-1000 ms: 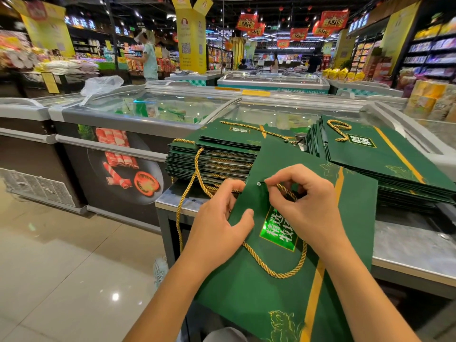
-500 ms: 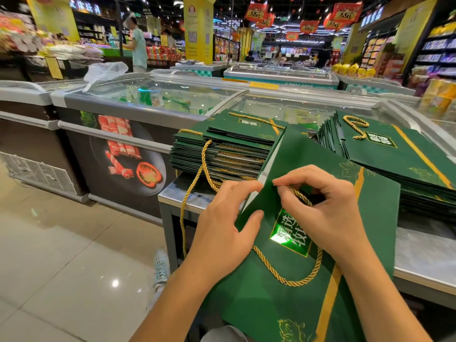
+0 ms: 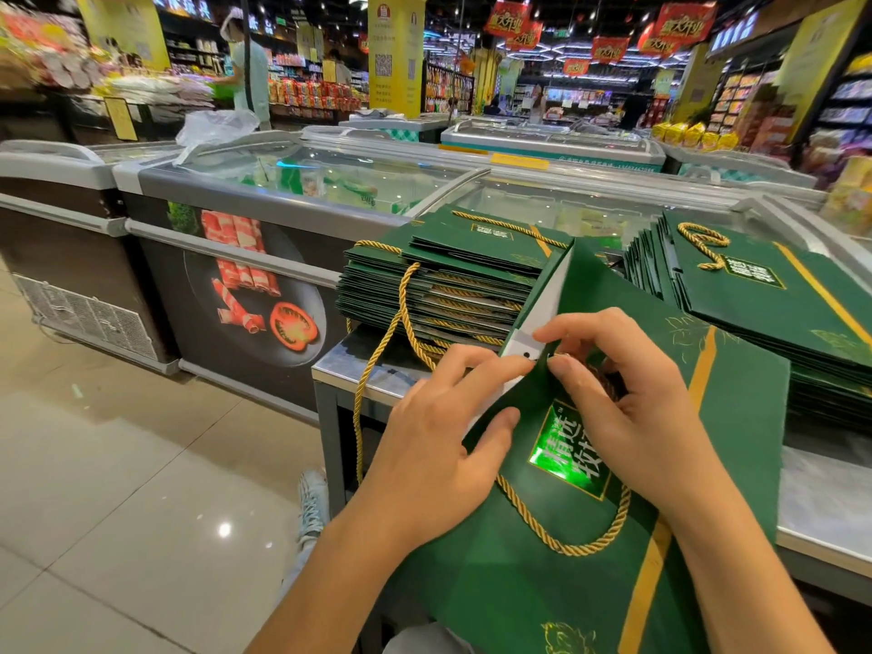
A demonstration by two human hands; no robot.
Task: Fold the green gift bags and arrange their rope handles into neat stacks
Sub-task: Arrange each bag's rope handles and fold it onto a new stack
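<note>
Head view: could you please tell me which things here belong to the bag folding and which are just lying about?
Job in hand:
bag, held by the left hand
handle, pinched by the right hand
left stack
right stack

Lying about:
freezers
plastic bag
shoe

Red hanging banners [image 3: 679, 23] read "盛大开业"; green bag's label [image 3: 573, 457] partly shows "精选".

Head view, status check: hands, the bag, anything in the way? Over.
Left hand pinches the green gift bag at its top edge; right hand grips its rope handle near the hole. Bag not yet stacked. Finished stacks behind, nothing blocking.
</note>
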